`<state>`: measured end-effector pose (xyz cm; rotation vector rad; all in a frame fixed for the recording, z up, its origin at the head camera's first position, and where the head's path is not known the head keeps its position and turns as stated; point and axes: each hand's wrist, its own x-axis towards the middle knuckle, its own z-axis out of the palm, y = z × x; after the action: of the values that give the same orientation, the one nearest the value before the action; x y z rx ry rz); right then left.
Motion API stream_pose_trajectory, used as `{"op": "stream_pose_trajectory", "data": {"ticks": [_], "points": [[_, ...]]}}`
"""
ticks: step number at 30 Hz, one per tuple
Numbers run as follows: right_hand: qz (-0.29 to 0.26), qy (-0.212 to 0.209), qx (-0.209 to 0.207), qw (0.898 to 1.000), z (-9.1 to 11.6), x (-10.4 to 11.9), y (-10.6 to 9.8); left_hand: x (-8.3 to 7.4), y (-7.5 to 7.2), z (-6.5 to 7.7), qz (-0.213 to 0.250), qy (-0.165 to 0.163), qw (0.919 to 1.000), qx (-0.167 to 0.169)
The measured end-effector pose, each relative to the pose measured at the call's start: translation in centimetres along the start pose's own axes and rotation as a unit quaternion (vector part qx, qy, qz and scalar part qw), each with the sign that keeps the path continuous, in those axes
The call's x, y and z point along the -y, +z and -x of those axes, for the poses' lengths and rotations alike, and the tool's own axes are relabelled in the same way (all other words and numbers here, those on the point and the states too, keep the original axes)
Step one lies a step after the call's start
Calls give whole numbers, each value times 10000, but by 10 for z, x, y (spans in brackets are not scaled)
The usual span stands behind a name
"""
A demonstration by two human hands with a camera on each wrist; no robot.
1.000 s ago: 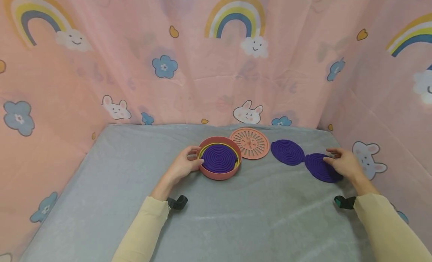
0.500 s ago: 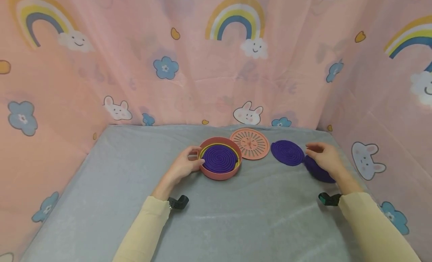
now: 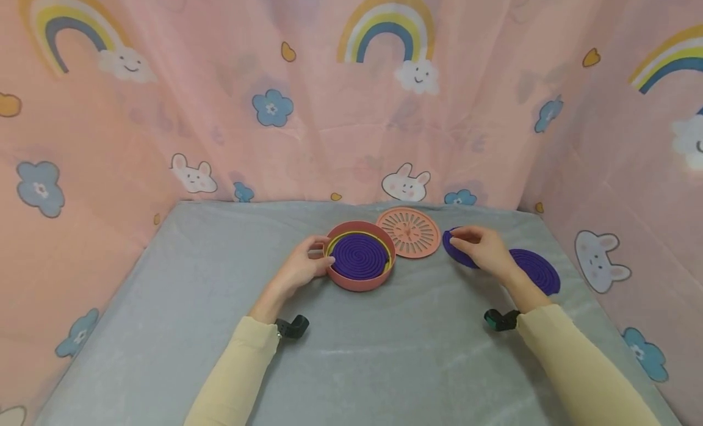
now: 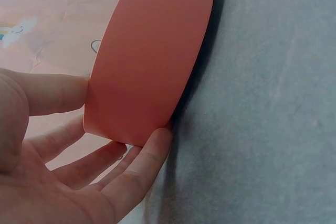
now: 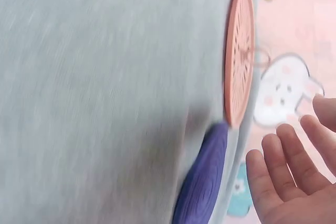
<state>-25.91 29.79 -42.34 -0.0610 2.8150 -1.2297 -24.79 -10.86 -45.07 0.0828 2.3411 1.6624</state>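
A pink round box point(image 3: 358, 285) stands on the grey cloth with a purple spiral mosquito coil point(image 3: 359, 256) inside, yellow showing round its edge. My left hand point(image 3: 304, 264) grips the box's left wall; the left wrist view has the thumb at the rim and fingertips against the side point(image 4: 142, 56). Over a second purple coil point(image 3: 457, 253) hovers my right hand point(image 3: 489, 253), covering part of it. The right wrist view shows those fingers loosely bent, holding nothing and apart from the coil point(image 5: 202, 179). A third coil point(image 3: 537, 270) lies behind the right wrist.
A slotted peach lid point(image 3: 409, 233) lies flat between the box and the second coil, close to the box. Grey cloth point(image 3: 384, 359) covers the table. Pink patterned curtains point(image 3: 307, 151) rise along its back and sides.
My right hand has moved left, from above the far-right coil to above the coil next to the lid. The left hand and the box have stayed in place.
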Motion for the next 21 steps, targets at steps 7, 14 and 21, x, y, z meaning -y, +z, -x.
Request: {"op": "stream_pose_trajectory", "data": {"ticks": [7, 14, 21], "points": [[4, -221, 209, 9995, -10, 23, 24, -3, 0, 1, 12, -20, 10000, -7], [-128, -394, 430, 9982, -18, 45, 47, -3, -2, 0, -98, -15, 9999, -48], [-259, -630, 573, 9960, -20, 59, 62, -3, 1, 1, -43, -11, 10000, -11]]}}
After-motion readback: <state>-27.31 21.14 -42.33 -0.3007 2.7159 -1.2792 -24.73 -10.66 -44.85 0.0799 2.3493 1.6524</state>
